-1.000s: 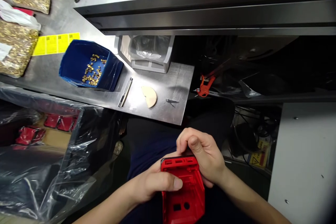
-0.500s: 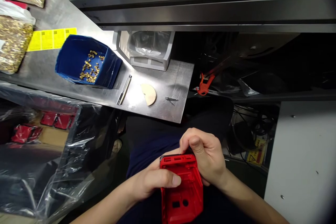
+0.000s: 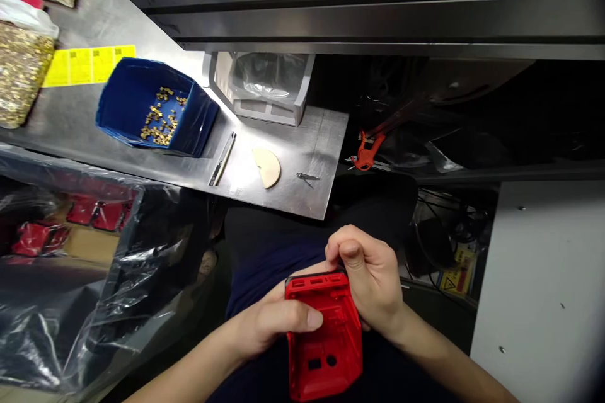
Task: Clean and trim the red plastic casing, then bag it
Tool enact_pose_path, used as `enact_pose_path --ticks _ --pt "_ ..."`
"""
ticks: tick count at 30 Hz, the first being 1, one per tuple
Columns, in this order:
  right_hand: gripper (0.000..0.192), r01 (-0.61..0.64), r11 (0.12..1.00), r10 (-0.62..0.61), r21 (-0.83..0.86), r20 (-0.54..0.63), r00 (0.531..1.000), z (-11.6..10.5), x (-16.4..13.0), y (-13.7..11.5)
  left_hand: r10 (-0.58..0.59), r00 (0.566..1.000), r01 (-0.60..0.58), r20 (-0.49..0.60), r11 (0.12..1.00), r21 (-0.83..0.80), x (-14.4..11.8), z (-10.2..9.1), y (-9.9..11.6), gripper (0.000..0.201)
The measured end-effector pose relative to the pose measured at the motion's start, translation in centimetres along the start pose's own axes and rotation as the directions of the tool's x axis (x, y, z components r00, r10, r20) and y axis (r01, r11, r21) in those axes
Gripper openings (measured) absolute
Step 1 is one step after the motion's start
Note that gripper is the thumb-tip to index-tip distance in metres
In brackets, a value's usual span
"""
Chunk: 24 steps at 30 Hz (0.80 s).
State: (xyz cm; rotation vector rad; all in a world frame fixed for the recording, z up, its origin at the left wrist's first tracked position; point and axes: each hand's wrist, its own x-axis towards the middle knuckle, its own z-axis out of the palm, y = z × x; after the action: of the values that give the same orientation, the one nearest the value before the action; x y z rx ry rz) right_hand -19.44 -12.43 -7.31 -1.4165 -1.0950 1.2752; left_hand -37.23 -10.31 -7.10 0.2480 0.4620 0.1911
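A red plastic housing (image 3: 325,341), shaped like an open shell, lies in my hands above my lap. Its hollow side faces up, with slots along the top edge and a square and a round hole lower down. My left hand (image 3: 276,321) grips it from the left, thumb pressed inside the shell and fingers underneath. At the upper right corner, my right hand (image 3: 373,283) is closed against the housing's edge, fingers curled and thumb raised. Some right fingers are hidden behind the shell, and I cannot see whether they pinch anything small.
On the metal table (image 3: 302,201) are a blue bin (image 3: 203,119) with small brass parts, a grey bin (image 3: 269,111), a pen-like tool (image 3: 222,160), a beige half-disc (image 3: 267,168) and nail clippers (image 3: 308,176). A plastic-lined crate (image 3: 155,252) holds red parts at left. An orange clamp (image 3: 366,152) sits beyond.
The housing and both hands appear slightly further left and higher, along with a small shift of the whole view. Both hands keep nearly the same hold.
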Motion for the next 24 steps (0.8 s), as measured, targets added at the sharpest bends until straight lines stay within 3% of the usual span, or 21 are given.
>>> enact_pose_path --ticks 3,8,10,13,15,20,22,24 --pt "0.04 0.021 0.999 -0.022 -0.025 -0.04 0.999 0.1 -0.1 0.0 -0.004 1.0 0.004 -0.005 1.0 -0.023 -0.1 -0.1 -0.1 0.064" --pt "0.035 -0.018 0.995 0.009 0.097 0.092 0.996 0.0 -0.1 -0.2 -0.01 1.0 0.01 -0.014 1.0 0.004 -0.1 -0.4 -0.4 0.051" --pt "0.034 0.015 0.999 -0.016 0.029 0.045 0.999 0.0 -0.2 -0.1 -0.008 1.0 0.008 -0.016 1.0 -0.006 -0.1 -0.4 -0.3 0.049" --pt "0.036 0.047 0.995 -0.057 -0.089 -0.116 0.992 0.0 -0.4 0.0 0.005 1.0 -0.005 -0.016 1.0 -0.023 0.1 -0.2 -0.1 0.047" --pt "0.036 0.046 0.995 -0.06 -0.09 -0.157 0.986 0.1 -0.4 0.1 0.008 1.0 -0.008 -0.016 1.0 -0.029 0.1 -0.1 -0.1 0.045" --pt "0.031 0.016 1.0 -0.017 0.017 0.068 0.998 -0.3 -0.6 0.0 -0.007 1.0 0.007 0.009 0.999 -0.035 0.3 -0.4 -0.5 0.045" --pt "0.035 0.132 0.988 -0.136 -0.077 -0.052 0.989 -1.5 -0.8 0.5 0.011 1.0 -0.01 0.023 0.997 -0.08 0.3 -0.5 -0.6 0.053" --pt "0.045 0.174 0.962 -0.23 -0.208 -0.284 0.931 -3.2 -0.7 1.5 0.05 0.998 -0.047 0.024 0.991 -0.125 0.2 -0.5 -0.7 0.058"
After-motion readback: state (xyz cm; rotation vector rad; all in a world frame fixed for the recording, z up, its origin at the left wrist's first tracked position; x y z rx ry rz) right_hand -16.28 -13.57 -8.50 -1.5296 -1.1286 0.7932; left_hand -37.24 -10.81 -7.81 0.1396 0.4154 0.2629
